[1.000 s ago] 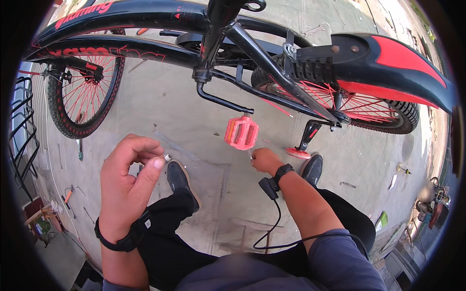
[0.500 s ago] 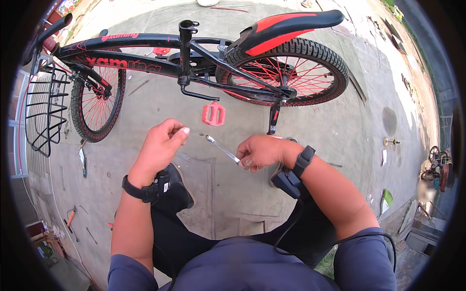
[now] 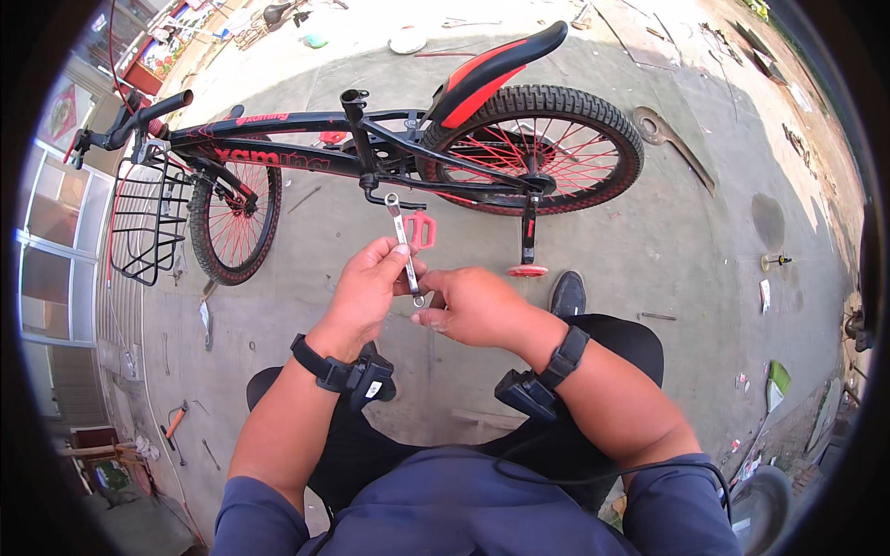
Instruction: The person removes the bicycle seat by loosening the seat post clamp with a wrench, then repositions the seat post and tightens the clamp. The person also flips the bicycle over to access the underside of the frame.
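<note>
My left hand (image 3: 366, 292) is closed on a silver double-ended wrench (image 3: 404, 246), held upright in the picture between thumb and fingers, its upper end in front of the pink pedal (image 3: 423, 232). My right hand (image 3: 473, 306) is just right of the wrench's lower end, thumb apart from the curled fingers, fingertips partly hidden behind the tool and left hand. Beyond both hands stands a black-and-red bicycle (image 3: 324, 139) without a visible saddle, with a wire basket (image 3: 148, 222) at the front and a small stabilizer wheel (image 3: 527, 270) by the rear tyre.
An orange-handled hammer (image 3: 174, 419) lies at lower left, a long flat metal piece (image 3: 681, 148) beyond the rear wheel, and a small yellow-and-black tool (image 3: 776, 261) at right. My shoe (image 3: 567, 295) is below the rear wheel. A glazed panel wall (image 3: 65, 241) bounds the left.
The wrench has passed from my right hand into my left. Both hands have come together in the middle. The view has shifted, showing more of the yard beyond the bicycle.
</note>
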### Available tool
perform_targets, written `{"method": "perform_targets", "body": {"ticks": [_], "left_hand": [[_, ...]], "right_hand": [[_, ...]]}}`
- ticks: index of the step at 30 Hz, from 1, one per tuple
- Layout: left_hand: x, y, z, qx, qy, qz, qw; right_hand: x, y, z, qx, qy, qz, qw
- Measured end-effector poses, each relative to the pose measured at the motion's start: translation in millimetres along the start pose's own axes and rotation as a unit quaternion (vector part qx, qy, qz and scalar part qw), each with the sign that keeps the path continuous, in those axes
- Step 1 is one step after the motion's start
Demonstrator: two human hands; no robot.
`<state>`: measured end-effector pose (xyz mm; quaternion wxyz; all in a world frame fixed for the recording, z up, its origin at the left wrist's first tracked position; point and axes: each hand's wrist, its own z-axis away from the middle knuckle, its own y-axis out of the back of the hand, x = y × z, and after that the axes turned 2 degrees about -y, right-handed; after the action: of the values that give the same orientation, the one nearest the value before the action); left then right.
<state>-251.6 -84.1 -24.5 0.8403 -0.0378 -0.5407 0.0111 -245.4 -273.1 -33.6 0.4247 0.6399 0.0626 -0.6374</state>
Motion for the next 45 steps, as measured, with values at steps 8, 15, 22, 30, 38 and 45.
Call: {"method": "perform_targets", "body": {"ticks": [8,15,22,30,38,45], "left_hand": [[49,10,-36,0.067,-0.029,-0.092,0.993],[75,17,-73,0.114,-0.058,-0.22,0.967],[81,29,-111,0.176,-0.09,-0.325,0.925],[69,23,-131,0.173,-0.102,-0.367,0.908],[68,30,-151,0.175,-0.237,-0.591,0.751],[81,21,-157,0.172,-0.31,-0.716,0.602]], "right_hand": [[4,20,16,0.037,0.037,0.027,0.998],[-1,35,36,0.017,0.083,-0.017,0.996],[-5,48,47,-0.009,0.088,-0.034,0.996],[0,63,55,0.014,0.082,-0.033,0.996],[-3,69,56,0.002,0.069,0.0,0.998],[-3,69,55,-0.005,0.069,0.014,0.998]]}}
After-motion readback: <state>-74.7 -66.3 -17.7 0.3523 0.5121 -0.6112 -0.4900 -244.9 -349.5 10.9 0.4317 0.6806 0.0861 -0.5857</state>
